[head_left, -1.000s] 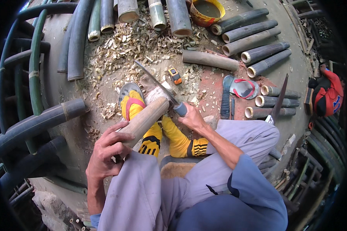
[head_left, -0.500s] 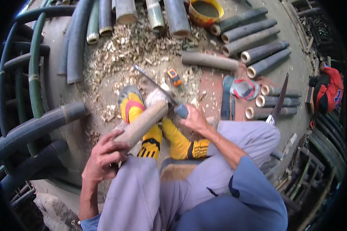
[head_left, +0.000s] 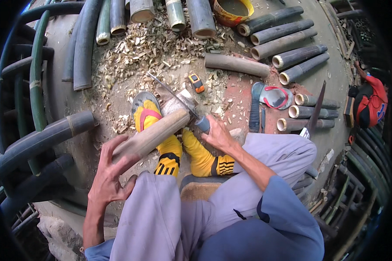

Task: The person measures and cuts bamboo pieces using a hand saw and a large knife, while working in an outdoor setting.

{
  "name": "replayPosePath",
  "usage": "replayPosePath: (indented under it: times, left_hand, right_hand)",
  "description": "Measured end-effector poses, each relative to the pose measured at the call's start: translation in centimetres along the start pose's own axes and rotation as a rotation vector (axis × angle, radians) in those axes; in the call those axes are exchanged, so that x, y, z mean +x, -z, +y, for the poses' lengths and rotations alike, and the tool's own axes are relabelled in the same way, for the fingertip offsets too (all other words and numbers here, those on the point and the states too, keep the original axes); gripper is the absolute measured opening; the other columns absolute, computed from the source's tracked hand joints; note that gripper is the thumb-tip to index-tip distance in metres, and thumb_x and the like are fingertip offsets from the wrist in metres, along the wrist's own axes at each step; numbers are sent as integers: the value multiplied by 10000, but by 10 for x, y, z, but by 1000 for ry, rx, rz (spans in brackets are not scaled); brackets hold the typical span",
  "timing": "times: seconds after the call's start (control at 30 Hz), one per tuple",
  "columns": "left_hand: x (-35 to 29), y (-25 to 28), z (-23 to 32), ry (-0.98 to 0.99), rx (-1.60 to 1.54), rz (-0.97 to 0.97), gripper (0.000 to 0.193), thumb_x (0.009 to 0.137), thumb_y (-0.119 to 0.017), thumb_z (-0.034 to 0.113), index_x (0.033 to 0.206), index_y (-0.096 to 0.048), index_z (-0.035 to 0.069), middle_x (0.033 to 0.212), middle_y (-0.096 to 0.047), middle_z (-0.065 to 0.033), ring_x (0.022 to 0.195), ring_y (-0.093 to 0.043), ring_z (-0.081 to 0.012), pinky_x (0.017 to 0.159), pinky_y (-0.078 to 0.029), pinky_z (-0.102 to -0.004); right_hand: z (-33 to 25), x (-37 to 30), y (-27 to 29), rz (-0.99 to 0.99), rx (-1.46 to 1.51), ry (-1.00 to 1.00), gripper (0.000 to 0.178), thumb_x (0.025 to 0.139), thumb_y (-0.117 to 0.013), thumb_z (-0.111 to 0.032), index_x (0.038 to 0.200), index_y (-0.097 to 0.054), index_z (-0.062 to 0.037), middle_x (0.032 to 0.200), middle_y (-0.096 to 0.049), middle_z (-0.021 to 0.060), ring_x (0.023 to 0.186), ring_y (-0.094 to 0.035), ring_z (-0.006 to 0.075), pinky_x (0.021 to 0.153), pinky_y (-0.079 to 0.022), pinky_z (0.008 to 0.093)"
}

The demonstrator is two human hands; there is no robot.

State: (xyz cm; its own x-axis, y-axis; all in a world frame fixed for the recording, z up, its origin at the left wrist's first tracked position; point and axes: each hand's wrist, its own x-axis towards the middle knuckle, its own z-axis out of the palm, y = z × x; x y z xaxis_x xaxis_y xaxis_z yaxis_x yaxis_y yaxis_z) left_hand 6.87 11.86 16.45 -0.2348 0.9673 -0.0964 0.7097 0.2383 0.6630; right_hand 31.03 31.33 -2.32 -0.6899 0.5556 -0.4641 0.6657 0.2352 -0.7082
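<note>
A brown bamboo tube point(head_left: 154, 135) slants over my left foot, its far end resting on a pale wrapped block point(head_left: 178, 104). My left hand point(head_left: 106, 178) holds its near end, which sits between spread fingers with the thumb apart below. My right hand point(head_left: 218, 137) is closed round the blue-grey handle of a long, narrow-bladed knife point(head_left: 174, 95). The blade crosses just beyond the tube's far end, pointing away to the left; whether it touches the tube I cannot tell. An orange and black tape measure point(head_left: 196, 83) lies beyond the blade.
Bamboo shavings point(head_left: 143, 48) cover the ground ahead. Cut tubes point(head_left: 283, 32) lie at the right, near a yellow bucket point(head_left: 233, 12), a loose flip-flop point(head_left: 276, 98) and an upright saw blade point(head_left: 317, 108). Bamboo poles point(head_left: 43, 132) crowd the left. A person in red point(head_left: 372, 100) is far right.
My left hand has loosened and spread its fingers at the tube's near end. The tube appears turned slightly. My right hand and the knife have barely shifted.
</note>
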Motion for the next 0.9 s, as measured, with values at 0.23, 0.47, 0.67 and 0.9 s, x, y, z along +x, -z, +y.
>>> replayPosePath:
  times: [0.23, 0.47, 0.67, 0.9]
  left_hand:
    - [7, 2, -18, -168, 24, 138, 344, 584, -751, -53, 902, -677, 55, 998, -652, -89, 1040, -596, -315, 877, -497, -419]
    - [10, 6, -23, -184, 45, 102, 293, 580, -747, -70, 834, -686, 62, 954, -683, -57, 1049, -603, -314, 889, -497, -414]
    - [1, 4, -27, -141, 30, 111, 282, 583, -745, -74, 820, -687, 66, 933, -686, -46, 1049, -604, -312, 896, -497, -408]
    - [6, 5, -25, -120, 23, 109, 281, 587, -743, -70, 829, -684, 59, 948, -683, -57, 1049, -606, -317, 901, -495, -415]
  right_hand:
    - [-33, -19, 11, 215, 171, 225, 389, 750, -721, -97, 1056, -507, 10, 783, -649, 175, 723, -672, 268, 623, -525, 363]
    - [-49, -7, 0, 372, 164, 338, 358, 765, -713, -80, 1022, -481, 13, 762, -645, 175, 678, -671, 249, 577, -524, 348]
    - [-35, -6, 1, 0, 129, 15, 349, 764, -649, -73, 1012, -441, 55, 651, -606, 246, 612, -662, 319, 564, -528, 421]
    - [-65, -11, 5, 374, 211, 397, 404, 719, -717, -31, 1045, -481, -4, 810, -646, 180, 721, -682, 296, 615, -546, 370]
